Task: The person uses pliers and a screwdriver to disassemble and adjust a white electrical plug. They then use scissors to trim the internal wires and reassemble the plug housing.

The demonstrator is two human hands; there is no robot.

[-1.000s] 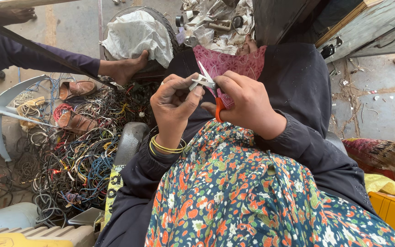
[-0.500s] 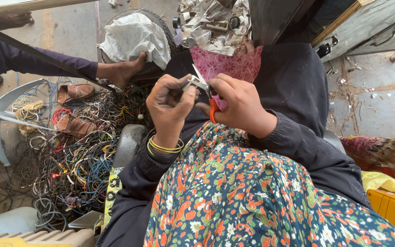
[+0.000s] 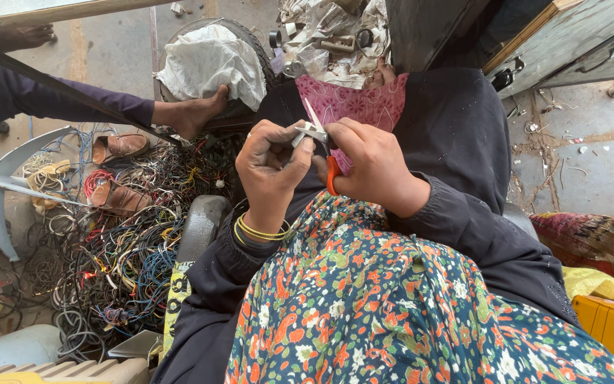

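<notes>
Up close, the left hand pinches a small pale metal piece between thumb and fingers, raised above the lap — the right hand is closed on an orange-handled cutter, its blade touching the piece. Tangled wires lie on the floor, well apart.

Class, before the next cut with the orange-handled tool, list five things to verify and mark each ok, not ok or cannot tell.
1. Left hand grips the small grey piece: ok.
2. Right hand closed round the orange-handled tool: ok.
3. Blade clear of the left fingertips: cannot tell, they sit close together.
4. Work held above the pink cloth on the lap: ok.
5. Another person's bare foot apart from both hands, beside the wire pile: ok.
</notes>
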